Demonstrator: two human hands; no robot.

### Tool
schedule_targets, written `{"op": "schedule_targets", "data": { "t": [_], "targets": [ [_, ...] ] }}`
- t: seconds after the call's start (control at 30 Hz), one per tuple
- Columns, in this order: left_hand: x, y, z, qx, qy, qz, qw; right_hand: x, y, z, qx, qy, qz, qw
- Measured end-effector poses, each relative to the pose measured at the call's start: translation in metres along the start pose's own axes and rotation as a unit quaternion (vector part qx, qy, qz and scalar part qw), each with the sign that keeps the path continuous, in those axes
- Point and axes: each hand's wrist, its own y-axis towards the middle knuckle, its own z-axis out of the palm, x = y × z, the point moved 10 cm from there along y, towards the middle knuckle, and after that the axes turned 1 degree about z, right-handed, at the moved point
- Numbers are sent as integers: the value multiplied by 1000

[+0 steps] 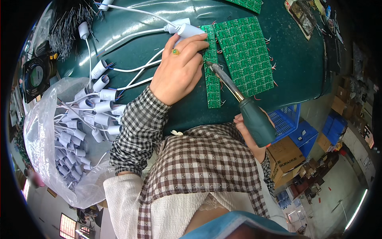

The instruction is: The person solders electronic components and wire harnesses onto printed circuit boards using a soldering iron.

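Bag (90,194) of crinkly clear plastic is jam-packed with white tube-shaped sockets (103,106); left fingers (195,47) have another socket (189,30) against the skinny green circuit board (213,91) on the bench (185,112), right fingers (239,119) gripping a chunky-handled soldering iron (256,121).

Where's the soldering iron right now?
Head view, right of centre: the soldering iron is in the right hand, slanting up-left, its tip at the narrow green circuit-board strip, just right of the left hand.
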Motion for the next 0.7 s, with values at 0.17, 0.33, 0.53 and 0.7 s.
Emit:
{"op": "schedule_targets", "data": {
  "t": [0.17,0.33,0.53,0.7],
  "targets": [
    [0,1,0,0,-1,1,1000,-7,-1,0,0,20,25,999],
    [0,1,0,1,-2,-2,1000,-9,-3,0,1,19,32,999],
    [-1,3,-1,-2,13,-2,1000,-10,-1,2,15,6,45,999],
    [0,3,0,1,6,0,1000,-10,-2,2,6,-13,55,998]
  ]
}}
